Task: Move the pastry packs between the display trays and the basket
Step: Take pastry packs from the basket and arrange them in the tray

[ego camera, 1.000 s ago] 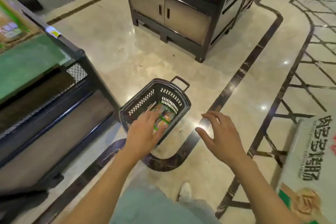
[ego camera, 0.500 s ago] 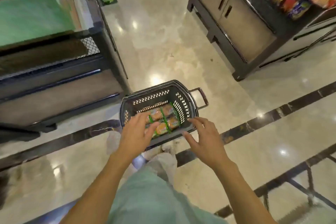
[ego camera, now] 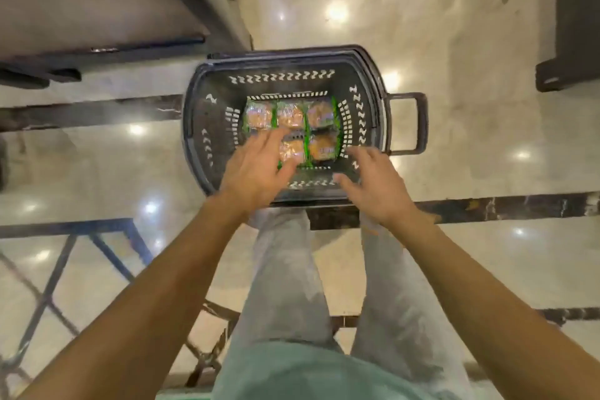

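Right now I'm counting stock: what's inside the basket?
Inside the basket lie pastry packs; five show. The left hand covers the near-left corner, so a sixth can't be confirmed.

left hand (ego camera: 256, 172) hides one pastry pack (ego camera: 290, 151)

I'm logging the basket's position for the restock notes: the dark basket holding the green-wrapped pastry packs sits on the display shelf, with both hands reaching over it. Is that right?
Not quite. The basket stands on the polished floor, not on the display shelf; the head view shows this. The rest holds: the pastry packs lie inside it, and the left hand and right hand reach over it.
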### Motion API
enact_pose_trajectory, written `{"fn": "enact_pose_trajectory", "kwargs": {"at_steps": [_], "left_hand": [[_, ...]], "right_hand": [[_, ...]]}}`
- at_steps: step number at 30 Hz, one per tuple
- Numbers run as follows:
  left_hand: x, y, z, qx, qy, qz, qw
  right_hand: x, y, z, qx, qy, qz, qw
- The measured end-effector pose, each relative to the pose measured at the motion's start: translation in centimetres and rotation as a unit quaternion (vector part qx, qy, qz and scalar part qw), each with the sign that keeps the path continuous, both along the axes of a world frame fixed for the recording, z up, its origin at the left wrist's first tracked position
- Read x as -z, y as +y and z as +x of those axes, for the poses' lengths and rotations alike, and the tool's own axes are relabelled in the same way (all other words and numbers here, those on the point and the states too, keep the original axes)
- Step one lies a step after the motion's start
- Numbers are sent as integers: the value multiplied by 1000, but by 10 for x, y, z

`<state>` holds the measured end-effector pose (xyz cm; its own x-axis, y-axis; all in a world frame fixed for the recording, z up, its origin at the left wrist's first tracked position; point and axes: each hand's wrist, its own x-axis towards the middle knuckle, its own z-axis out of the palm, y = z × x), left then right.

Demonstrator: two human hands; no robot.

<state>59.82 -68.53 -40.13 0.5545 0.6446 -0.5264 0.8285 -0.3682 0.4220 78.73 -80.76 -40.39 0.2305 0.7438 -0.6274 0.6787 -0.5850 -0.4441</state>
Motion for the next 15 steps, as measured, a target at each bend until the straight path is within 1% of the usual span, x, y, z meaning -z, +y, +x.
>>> {"fn": "enact_pose_trajectory", "kwargs": {"at_steps": [2,4,6,9,12,15], "left_hand": [[60,3,10,-22,23,-11,999],[126,8,16,-37,40,-17,998],[190,12,17,-57,58,-25,996],[279,19,8,-57,54,-30,996],[344,23,-7,-43,53,-40,997],[385,27,-21,-59,54,-59,995]], "right_hand": [[70,25,15,-22,26,-19,999],[147,48,28,-35,31,-36,998],[223,64,33,-10,27,-61,998],[323,73,22,51,11,-86,995],[397,68,3,36,-2,-103,994],[444,68,-9,-27,-36,-122,992]]}}
